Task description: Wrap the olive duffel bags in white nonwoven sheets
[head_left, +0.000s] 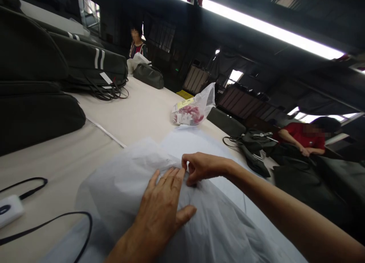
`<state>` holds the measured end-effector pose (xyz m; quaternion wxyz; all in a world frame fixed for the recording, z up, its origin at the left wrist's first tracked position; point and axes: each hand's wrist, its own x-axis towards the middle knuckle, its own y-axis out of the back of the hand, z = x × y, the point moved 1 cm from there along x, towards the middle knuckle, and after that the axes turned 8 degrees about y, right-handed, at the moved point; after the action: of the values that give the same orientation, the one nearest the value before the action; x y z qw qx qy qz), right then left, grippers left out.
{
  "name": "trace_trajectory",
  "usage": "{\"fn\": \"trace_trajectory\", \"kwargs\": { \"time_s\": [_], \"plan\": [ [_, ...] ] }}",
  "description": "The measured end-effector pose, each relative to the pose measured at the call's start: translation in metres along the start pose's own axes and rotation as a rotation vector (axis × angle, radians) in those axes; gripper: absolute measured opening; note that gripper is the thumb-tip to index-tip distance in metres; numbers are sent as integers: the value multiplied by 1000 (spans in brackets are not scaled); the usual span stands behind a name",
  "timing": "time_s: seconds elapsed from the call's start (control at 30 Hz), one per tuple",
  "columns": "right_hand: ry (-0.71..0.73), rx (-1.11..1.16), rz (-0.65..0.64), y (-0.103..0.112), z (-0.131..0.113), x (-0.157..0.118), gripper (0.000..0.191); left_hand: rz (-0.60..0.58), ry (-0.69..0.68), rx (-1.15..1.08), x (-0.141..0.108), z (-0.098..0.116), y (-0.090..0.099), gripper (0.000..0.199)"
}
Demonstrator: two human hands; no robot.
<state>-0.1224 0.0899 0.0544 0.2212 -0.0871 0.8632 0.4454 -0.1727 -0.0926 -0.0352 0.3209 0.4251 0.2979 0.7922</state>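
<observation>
A translucent white plastic bag (119, 183) is spread in front of me, with something dark and bulky showing greyly through its lower part. My left hand (161, 202) lies flat on the plastic, fingers stretched forward and thumb out to the side. Right beside its fingertips, my right hand (203, 166) is curled in a pinch at the plastic, and its fingertips are partly hidden. Under the bag and beyond it, smooth white sheets (196, 139) cover part of the table.
Dark bags (85, 57) with white stripes are piled at the left. A clear bag of red items (189, 113) stands ahead. Black cords and a white device (11, 209) lie at lower left. Two people work farther off, one in a red shirt (302, 135) among dark bags.
</observation>
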Motion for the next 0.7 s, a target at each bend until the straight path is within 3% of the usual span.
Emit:
{"fn": "trace_trajectory", "kwargs": {
  "time_s": [0.3, 0.53, 0.7],
  "plan": [
    [-7, -154, -169, 11, -3, 21, 41, 9, -77, 67, 0, -4, 3, 73],
    [51, -450, -29, 12, -5, 20, 65, 39, -105, 77, -1, -7, 4, 73],
    [42, -310, 2, 12, 16, 21, 82, 28, -129, 110, -2, -9, 5, 76]
  ]
}}
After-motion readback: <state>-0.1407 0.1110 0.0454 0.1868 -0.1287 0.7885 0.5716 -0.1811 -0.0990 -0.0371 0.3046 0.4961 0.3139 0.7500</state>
